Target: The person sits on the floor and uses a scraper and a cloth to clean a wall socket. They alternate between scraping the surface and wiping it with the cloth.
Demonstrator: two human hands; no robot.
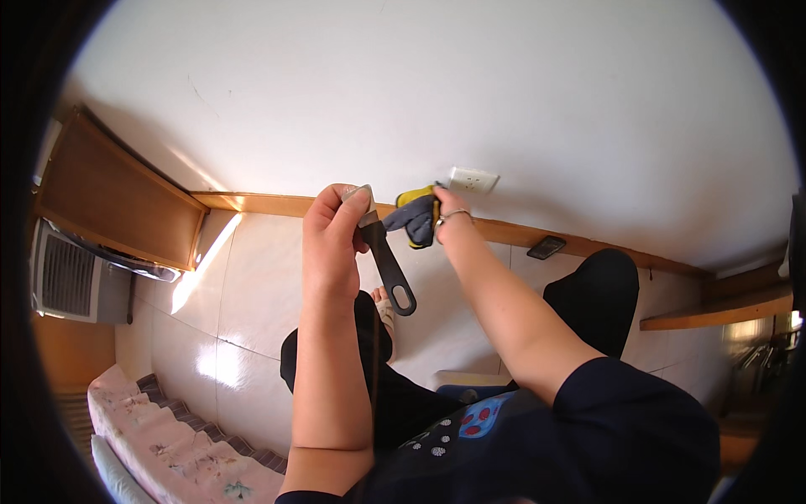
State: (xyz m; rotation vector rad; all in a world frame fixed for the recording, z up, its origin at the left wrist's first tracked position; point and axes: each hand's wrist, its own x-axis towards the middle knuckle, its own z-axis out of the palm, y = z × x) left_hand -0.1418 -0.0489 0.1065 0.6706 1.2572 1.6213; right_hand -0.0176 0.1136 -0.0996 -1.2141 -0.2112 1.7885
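Note:
A scraper (392, 268) with a short metal blade and a black handle with a hanging hole is in my left hand (335, 230). My thumb and fingers pinch the blade, and the handle slants down towards me. Right of it is my right hand (446, 200), with a bracelet (452, 216) at the wrist. A grey and yellow work glove (419, 217) covers its fingers. One grey glove finger reaches close to the scraper's neck; whether they touch is unclear. The glove hides how my right fingers are bent.
Ahead rises a white wall (403, 94) with a socket plate (473, 180) above a wooden skirting board (264, 203). A dark phone (546, 247) lies by the skirting. Wooden furniture (119, 189) stands left, a wooden shelf (718, 315) right. A pink floral cover (176, 441) is at lower left.

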